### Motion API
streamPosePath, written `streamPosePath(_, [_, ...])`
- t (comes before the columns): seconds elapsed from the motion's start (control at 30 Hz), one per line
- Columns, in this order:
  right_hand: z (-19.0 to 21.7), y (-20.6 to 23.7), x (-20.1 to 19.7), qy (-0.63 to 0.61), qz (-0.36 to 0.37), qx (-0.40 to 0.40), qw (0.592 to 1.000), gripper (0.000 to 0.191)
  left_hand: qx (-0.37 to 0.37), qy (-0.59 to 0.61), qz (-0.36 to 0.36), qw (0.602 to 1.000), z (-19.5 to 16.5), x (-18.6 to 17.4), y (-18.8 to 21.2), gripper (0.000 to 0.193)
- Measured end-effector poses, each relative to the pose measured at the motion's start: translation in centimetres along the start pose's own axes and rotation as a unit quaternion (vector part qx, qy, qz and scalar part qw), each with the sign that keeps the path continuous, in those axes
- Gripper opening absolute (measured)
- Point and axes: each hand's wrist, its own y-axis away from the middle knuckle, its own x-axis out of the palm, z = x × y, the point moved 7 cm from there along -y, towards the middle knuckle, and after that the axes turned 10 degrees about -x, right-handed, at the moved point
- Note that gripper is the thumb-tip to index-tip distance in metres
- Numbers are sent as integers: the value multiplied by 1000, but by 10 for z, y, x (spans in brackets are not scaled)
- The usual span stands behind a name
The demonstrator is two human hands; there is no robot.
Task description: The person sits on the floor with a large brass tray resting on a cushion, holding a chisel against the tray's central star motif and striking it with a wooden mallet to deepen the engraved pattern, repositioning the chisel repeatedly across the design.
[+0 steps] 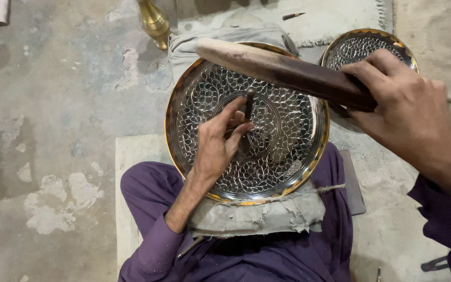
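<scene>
Right hand (408,112) sits closest to the lens, upper right, fingers wrapped tight around the dark end of a wooden mallet (283,70); its pale worn end points left, hanging above the upper rim of the engraved plate (288,156) without touching it. Plate is round, silvery inside with a brass-coloured edge, covered in a dense leaf-like pattern around a central ring. It lies tilted on a grey padded cushion (267,214) resting on the person's lap, purple trousers (147,188) on both sides. Left hand (217,143) comes in from below over the plate centre, fingers curled and pinching a thin dark chisel (248,104); thumb and forefinger close on the shaft, remaining fingers bent against it. Chisel stands near upright, head up, tip hidden behind the fingers, so contact with the metal cannot be confirmed. Mallet head is above and just right of the chisel head, clearly apart. Second engraved plate (361,44) lies upper right, partly behind the mallet and right hand. Brass vase base (154,23) stands on the concrete floor (53,104) at top, left of the cushion.
</scene>
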Motion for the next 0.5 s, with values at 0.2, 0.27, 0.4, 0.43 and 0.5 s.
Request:
streamPosePath(0.2, [-4,-4,10,-226,-46,-27,973,49,-9,-14,12,1000,3,2,0,53])
streamPosePath(0.27, [-6,-4,28,-69,96,-6,993,52,12,-13,11,1000,1,1,2,51])
streamPosePath(0.4, [-4,-7,22,-118,-2,-5,993,49,1,-16,27,1000,4,5,1,48])
streamPosePath(0.43, [-4,-6,24,-144,1,-11,989,47,6,-28,27,999,4,7,0,48])
streamPosePath(0.5, [-2,-3,30,-198,8,-19,980,44,15,-49,30,998,2,8,-2,47])
